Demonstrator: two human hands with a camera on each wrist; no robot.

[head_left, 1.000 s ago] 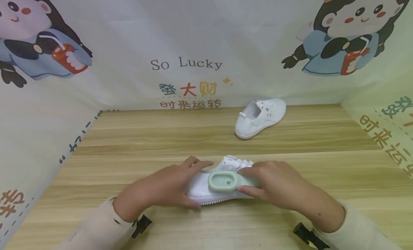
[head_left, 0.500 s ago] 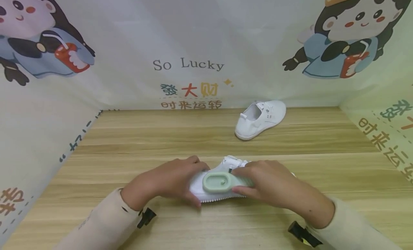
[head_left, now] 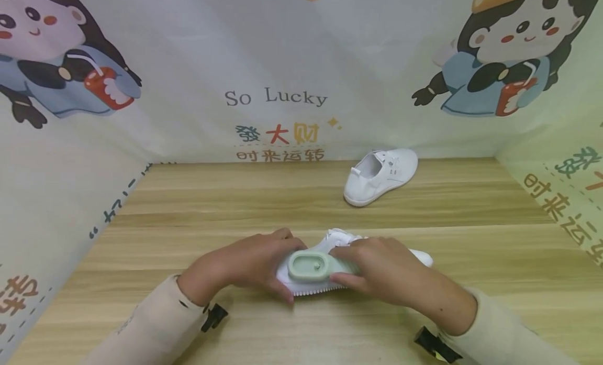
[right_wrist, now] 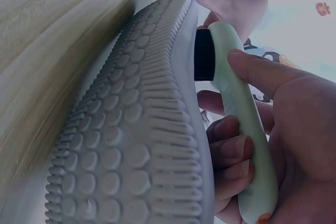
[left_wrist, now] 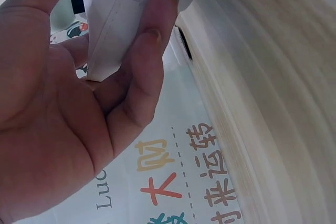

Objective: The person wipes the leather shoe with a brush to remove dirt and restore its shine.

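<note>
the left hand [head_left: 256, 260], partly closed, grips the near shoe [right_wrist: 126, 124] by its heel, five o'clock in the head view. the right hand [head_left: 388, 271], fingers wrapped, holds the green brush [head_left: 308, 265] alongside. second shoe [head_left: 381, 176]: one o'clock from the brush.

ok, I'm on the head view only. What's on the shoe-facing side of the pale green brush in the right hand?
Observer: Right wrist view: the pale green brush has a black block there, likely the bristles.

Operator: Copy. And the underside of the near shoe?

Observer: Same view: the white sneaker has round studs underneath, in rows.

Operator: Right hand: where are the fingers I can't see?

Observer: The right hand has its fingertips curled round the handle, between it and the sneaker.
</note>
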